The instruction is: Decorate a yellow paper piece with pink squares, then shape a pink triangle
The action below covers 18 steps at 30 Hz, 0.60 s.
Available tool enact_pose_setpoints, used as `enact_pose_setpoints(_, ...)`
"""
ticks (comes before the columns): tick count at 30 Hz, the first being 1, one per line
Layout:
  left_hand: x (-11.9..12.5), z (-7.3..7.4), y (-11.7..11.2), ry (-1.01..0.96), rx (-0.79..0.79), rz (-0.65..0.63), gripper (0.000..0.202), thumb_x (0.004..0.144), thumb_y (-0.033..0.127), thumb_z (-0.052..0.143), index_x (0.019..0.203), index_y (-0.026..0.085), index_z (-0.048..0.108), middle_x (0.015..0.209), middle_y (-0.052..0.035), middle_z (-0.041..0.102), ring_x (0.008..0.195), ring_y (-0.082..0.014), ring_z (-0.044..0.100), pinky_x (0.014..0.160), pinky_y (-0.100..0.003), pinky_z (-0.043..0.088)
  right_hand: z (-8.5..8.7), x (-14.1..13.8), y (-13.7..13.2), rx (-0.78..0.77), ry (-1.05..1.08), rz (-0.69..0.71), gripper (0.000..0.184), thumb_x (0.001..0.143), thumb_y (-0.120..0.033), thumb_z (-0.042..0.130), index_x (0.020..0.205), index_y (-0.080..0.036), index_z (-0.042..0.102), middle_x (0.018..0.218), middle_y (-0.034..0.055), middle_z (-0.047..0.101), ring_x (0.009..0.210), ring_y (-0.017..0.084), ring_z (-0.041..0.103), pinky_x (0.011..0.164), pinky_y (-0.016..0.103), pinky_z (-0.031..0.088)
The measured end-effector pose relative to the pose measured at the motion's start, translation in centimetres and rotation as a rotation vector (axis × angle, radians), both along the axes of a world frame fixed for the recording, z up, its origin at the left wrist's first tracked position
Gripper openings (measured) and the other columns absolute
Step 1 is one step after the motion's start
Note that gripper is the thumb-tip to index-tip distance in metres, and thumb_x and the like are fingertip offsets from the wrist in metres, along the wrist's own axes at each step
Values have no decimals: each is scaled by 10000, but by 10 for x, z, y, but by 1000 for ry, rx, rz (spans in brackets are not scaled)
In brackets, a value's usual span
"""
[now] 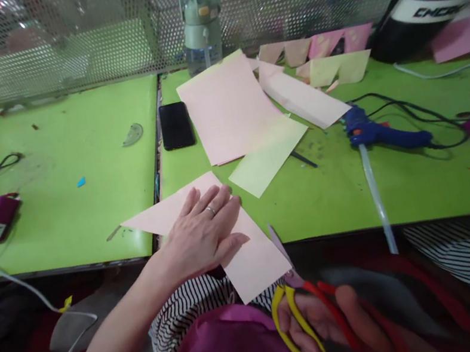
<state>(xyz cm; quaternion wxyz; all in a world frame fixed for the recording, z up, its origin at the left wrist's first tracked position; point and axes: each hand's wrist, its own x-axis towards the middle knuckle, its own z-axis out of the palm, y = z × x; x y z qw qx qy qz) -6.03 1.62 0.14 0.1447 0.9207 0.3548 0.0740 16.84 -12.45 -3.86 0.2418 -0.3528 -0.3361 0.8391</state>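
Observation:
My left hand lies flat on a pale pink sheet of paper, fingers stretched out, a ring on one of them. The paper rests partly on the green table, and its lower corner hangs over the front edge above my lap. Low on the right, my right hand is closed on a pair of scissors with one yellow and one red handle. The blades point up and away, close beside the paper's right corner. Whether they touch the paper I cannot tell.
Beyond lie a pink paper stack, a pale green strip, a phone and cut paper pieces. A blue glue gun with its cord lies right. A bottle stands by the mesh partition.

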Motion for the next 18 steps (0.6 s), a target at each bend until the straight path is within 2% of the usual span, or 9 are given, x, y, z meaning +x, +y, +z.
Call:
enact_pose_setpoints(5, 15, -14, -17, 3, 129, 171, 850, 944, 668, 303, 1480, 9, 332, 1558, -256, 306, 1478, -381, 209, 1198, -538, 135, -14, 9, -1, -39, 85, -10, 1005, 667, -974, 129, 1004, -168, 624, 631, 9, 479, 544, 158, 494, 644, 378, 476)
enact_pose_setpoints(7, 16, -18, -19, 15, 134, 154, 883, 928, 685, 326, 1476, -7, 327, 1549, -272, 315, 1473, -401, 205, 1194, -547, 144, -21, 10, -2, -50, 135, -17, 1011, 660, -978, 139, 989, -151, 620, 627, 13, 496, 518, 145, 483, 617, 365, 487)
enact_pose_setpoints(10, 13, -17, -15, 48, 124, 81, 850, 937, 673, 319, 1487, 25, 320, 1564, -253, 289, 1477, -393, 194, 1190, -544, 172, -27, 8, -2, -37, 179, -80, 997, 688, -960, 132, 979, -135, 610, 603, 3, 489, 503, 134, 468, 599, 345, 495)
enact_pose_setpoints(14, 11, -14, -10, 82, 127, 58, 875, 928, 684, 327, 1500, 22, 288, 1574, -255, 258, 1482, -398, 158, 1191, -538, 171, -23, 7, 2, -6, 173, -107, 925, 770, -902, 167, 982, -120, 611, 613, 8, 505, 520, 134, 495, 581, 313, 489)
enact_pose_setpoints(18, 11, -18, -12, 69, 136, 55, 875, 932, 681, 321, 1515, 33, 250, 1584, -246, 242, 1492, -386, 135, 1195, -546, 143, -19, 11, 6, 13, 184, -94, 965, 761, -908, 123, 977, -111, 621, 599, -1, 502, 477, 126, 469, 536, 302, 474)
